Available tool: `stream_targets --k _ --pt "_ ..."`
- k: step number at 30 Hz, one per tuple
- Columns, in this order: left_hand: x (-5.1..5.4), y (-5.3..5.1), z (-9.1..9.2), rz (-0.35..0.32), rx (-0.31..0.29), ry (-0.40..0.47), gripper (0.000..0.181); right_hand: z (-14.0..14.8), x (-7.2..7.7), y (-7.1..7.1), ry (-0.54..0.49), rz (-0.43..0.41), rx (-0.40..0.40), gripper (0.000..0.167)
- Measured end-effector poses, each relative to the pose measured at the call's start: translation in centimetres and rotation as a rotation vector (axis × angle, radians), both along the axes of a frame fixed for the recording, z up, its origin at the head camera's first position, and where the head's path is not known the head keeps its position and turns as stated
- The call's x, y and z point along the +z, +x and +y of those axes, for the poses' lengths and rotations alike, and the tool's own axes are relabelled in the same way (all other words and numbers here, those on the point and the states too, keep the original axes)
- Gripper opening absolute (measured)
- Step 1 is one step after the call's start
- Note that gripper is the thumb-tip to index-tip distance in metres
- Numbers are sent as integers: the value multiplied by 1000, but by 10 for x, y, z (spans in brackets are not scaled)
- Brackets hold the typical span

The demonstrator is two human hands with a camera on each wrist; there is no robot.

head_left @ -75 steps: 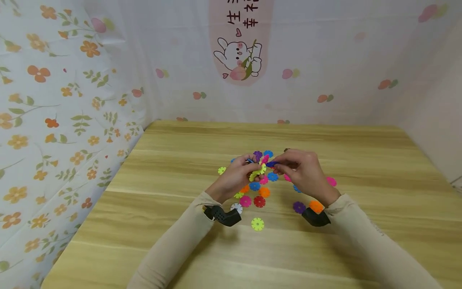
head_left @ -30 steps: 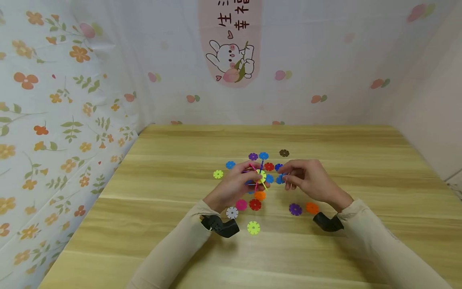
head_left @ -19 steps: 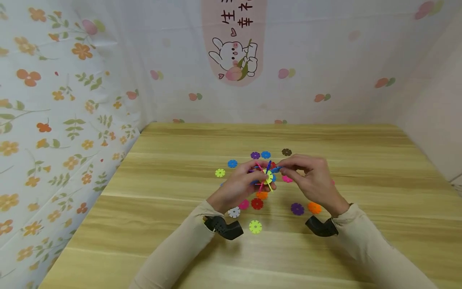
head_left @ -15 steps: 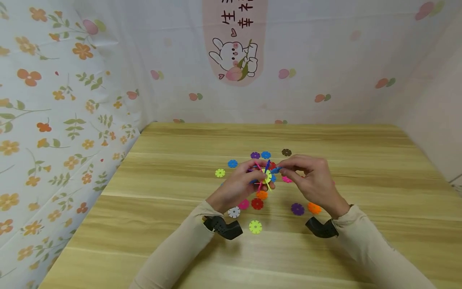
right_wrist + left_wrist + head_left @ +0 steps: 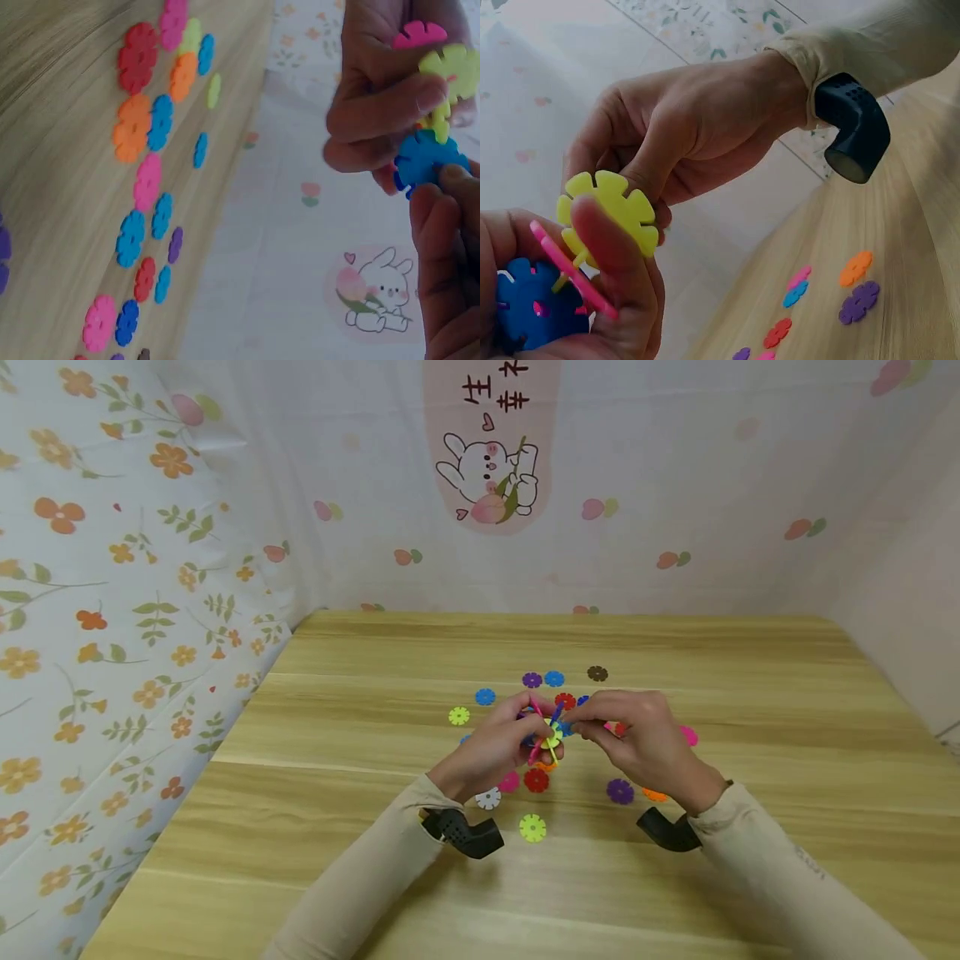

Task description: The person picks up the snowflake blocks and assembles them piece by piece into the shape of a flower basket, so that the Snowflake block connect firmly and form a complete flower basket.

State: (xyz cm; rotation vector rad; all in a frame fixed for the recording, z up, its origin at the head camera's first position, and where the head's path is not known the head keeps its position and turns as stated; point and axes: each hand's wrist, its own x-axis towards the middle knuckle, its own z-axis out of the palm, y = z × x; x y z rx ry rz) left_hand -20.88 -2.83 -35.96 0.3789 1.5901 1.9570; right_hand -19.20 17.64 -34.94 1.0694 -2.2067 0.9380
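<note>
My left hand (image 5: 491,737) grips a cluster of interlocking notched plastic discs. A yellow disc (image 5: 622,206) lies under its thumb in the left wrist view, with a pink disc (image 5: 574,271) seen nearly edge-on and a dark blue disc (image 5: 536,319) lower in the palm. My right hand (image 5: 643,733) pinches a light blue disc (image 5: 421,159) between thumb and fingers, as the right wrist view shows. This disc meets the edge of the cluster beside the yellow pieces; whether their notches are engaged I cannot tell. Fingers hide part of the cluster.
Loose notched discs lie flat on the wooden table (image 5: 375,710) beneath and around the hands. Among them are a brown disc (image 5: 597,673), a red disc (image 5: 536,780), a purple disc (image 5: 620,791) and a yellow-green disc (image 5: 532,828). A patterned curtain (image 5: 360,485) hangs behind.
The right hand left a dark blue disc on the cluster, reached down right and picked up a light blue disc. It has since brought that disc to the cluster in the left hand.
</note>
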Motion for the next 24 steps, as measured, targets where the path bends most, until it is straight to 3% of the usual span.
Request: stream_targets --k 4,7,11,14,16,18,21,24 --pt "-3 1 0 -32 -2 -12 27 -3 0 2 30 31 26 30" --pt "-7 0 -4 -25 -12 -14 23 -5 0 0 80 -1 35 26" --pt "-10 -3 -17 13 57 -40 13 7 2 -3 176 -230 -41 29" --pt "-10 -6 -26 3 154 -43 10 24 -3 2 363 -415 -141 33" --pt "-10 -7 -29 -10 187 -25 9 32 -13 8 518 -457 -161 28" --pt "-10 -7 -29 -25 185 6 10 35 -26 12 622 -441 -128 23" --pt "-11 -6 -24 -44 166 49 15 36 -39 13 632 -439 -96 18" --pt "-11 -4 -18 -60 165 70 30 39 -42 7 571 -528 -79 20"
